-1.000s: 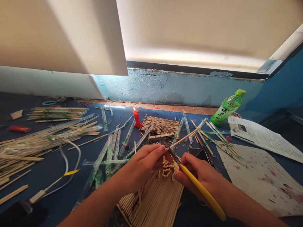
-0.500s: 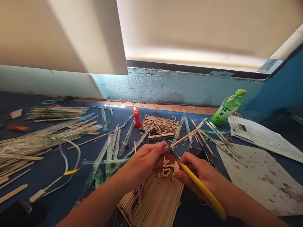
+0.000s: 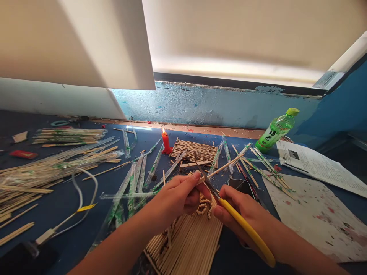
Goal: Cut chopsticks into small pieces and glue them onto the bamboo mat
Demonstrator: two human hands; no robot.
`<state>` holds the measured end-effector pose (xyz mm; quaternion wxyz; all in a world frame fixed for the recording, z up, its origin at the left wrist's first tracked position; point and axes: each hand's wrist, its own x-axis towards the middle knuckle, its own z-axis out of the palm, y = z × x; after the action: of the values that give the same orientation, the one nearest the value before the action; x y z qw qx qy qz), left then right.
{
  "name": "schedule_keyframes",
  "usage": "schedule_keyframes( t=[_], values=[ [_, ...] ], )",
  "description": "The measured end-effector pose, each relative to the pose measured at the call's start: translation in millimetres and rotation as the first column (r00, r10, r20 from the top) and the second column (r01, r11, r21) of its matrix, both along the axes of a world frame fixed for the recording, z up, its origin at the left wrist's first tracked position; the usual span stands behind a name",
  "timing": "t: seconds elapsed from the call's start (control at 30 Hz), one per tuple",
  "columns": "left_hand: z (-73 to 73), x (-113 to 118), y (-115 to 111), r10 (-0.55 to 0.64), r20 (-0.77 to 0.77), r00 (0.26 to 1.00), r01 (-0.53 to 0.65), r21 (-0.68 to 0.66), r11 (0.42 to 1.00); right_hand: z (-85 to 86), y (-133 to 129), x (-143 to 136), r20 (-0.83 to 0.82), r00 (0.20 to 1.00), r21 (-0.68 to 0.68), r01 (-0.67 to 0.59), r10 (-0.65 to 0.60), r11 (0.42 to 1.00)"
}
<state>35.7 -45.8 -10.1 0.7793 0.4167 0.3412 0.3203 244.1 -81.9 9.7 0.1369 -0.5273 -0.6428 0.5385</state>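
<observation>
Two hands are seen at the lower centre of the frame. A single thin wooden stick is pinched between the closed fingertips of the left hand; from there it slants up to the right across the blue table. One pair of yellow-handled cutters is gripped in the closed right hand, and its dark blades meet the stick just beside the left fingertips. Under both hands one flat mat of joined sticks is laid, with a small cluster of short cut pieces on its upper end, partly hidden by the hands.

A second stick mat is seen above centre, and one lit red candle stands just left of it. One green bottle is tilted at the upper right, near one printed sheet; a speckled sheet lies below that. One dark phone is partly covered by the right hand. Loose sticks and clear wrappers, too many to count, are heaped at the left, where one white cable curls across them.
</observation>
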Motion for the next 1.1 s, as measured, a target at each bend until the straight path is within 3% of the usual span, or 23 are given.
schedule_keyframes(
  t=[0.3,0.53,0.73,1.1],
  values=[
    [5.2,3.6,-3.1,0.021,-0.045,0.999,-0.020,0.039,0.999,-3.2,1.6,1.8,0.005,1.000,0.000,-0.009,0.009,1.000],
    [-3.3,6.4,-6.6,0.157,-0.238,0.958,-0.075,0.319,0.945,-2.0,-2.6,2.5,0.076,0.997,0.039,-0.016,0.013,0.999],
    [-2.1,5.5,-8.6,0.228,-0.412,0.882,0.000,0.484,0.875,-2.0,-3.1,3.6,0.055,0.998,-0.014,-0.018,0.018,1.000],
    [-3.6,6.7,-8.8,0.242,-0.410,0.879,0.004,0.514,0.858,-2.3,-3.1,3.9,0.069,0.997,0.001,-0.039,0.039,0.999]
  ],
)
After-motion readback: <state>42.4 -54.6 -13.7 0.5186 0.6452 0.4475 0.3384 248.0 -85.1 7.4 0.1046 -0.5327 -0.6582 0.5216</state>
